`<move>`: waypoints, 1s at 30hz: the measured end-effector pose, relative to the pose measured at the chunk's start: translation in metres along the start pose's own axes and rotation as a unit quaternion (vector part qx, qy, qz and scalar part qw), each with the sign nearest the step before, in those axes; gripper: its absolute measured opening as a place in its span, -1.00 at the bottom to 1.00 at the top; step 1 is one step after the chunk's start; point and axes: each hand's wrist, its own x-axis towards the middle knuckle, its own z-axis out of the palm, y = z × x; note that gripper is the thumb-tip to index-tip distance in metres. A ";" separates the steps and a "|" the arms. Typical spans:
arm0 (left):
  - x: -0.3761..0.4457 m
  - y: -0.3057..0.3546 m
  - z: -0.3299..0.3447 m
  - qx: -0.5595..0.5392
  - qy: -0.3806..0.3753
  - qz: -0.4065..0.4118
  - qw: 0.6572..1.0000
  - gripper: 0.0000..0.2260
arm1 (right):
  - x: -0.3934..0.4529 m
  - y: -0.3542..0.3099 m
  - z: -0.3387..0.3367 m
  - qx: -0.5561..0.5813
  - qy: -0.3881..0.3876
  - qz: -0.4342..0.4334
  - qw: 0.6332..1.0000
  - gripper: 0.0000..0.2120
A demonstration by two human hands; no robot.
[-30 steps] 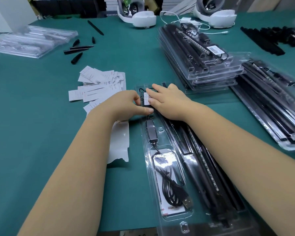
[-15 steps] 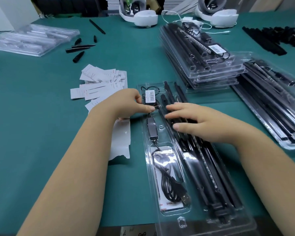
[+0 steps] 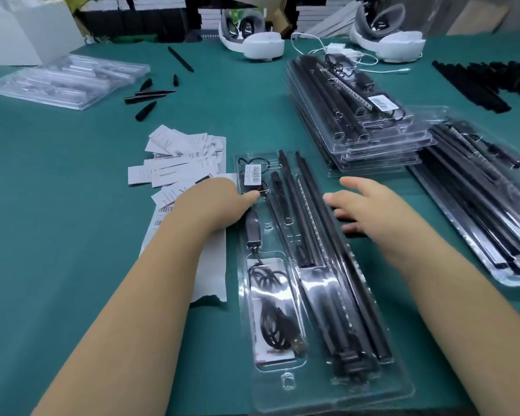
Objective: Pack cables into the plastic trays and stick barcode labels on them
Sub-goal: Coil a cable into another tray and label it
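Observation:
A clear plastic tray [image 3: 382, 388] lies lengthwise in front of me on the green table. It holds a coiled black USB cable [image 3: 275, 322], black rods and an LED strip [image 3: 308, 211]. A white barcode label [image 3: 252, 174] sits on its far left corner. My left hand [image 3: 213, 202] holds the tray's left edge, thumb on top just below the label, fingers hidden. My right hand [image 3: 364, 205] is spread flat with straight fingers over the tray's right edge, holding nothing.
Stacks of filled trays stand at the back right [image 3: 357, 121] and far right [image 3: 493, 205]. Empty trays [image 3: 63, 82] lie far left. Paper slips [image 3: 180, 163] and a label backing sheet [image 3: 210, 265] lie left of the tray. Loose black parts [image 3: 147, 97] and white headsets [image 3: 252, 40] are behind.
My right hand left the label at the tray's far end and slid right and nearer across the rods to the right edge. The label is uncovered. My left hand stayed put.

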 end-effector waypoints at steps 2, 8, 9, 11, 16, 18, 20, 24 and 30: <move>-0.002 0.001 0.001 0.020 0.006 -0.005 1.000 -0.52 | 0.002 0.002 0.000 0.090 -0.003 0.014 0.996 -0.40; -0.007 -0.002 -0.003 0.042 -0.007 -0.041 0.998 -0.45 | -0.001 -0.002 0.002 0.215 -0.087 0.025 0.972 -0.30; -0.008 -0.003 -0.004 0.053 -0.005 -0.047 0.997 -0.46 | -0.002 -0.002 0.003 0.176 -0.100 0.024 0.979 -0.33; -0.011 -0.005 -0.006 0.069 0.000 -0.055 0.996 -0.49 | -0.007 -0.003 0.007 0.079 -0.128 0.010 0.989 -0.32; -0.014 -0.006 -0.011 0.036 -0.013 -0.071 0.997 -0.42 | -0.014 -0.006 0.012 0.139 -0.214 0.019 0.967 -0.06; -0.015 -0.006 -0.012 0.015 -0.020 -0.067 0.997 -0.37 | -0.015 -0.006 0.016 0.161 -0.231 0.020 0.959 -0.08; -0.015 -0.010 -0.016 -0.040 -0.023 -0.072 0.996 -0.27 | -0.014 -0.003 0.020 0.159 -0.215 0.008 0.964 -0.14; -0.014 -0.020 -0.029 -0.120 0.055 -0.111 0.985 -0.30 | -0.013 0.002 0.020 0.162 -0.219 -0.027 0.962 -0.22; -0.007 -0.024 -0.035 -0.393 0.145 -0.170 0.892 -0.35 | -0.004 -0.006 0.000 0.194 -0.243 -0.060 0.949 -0.54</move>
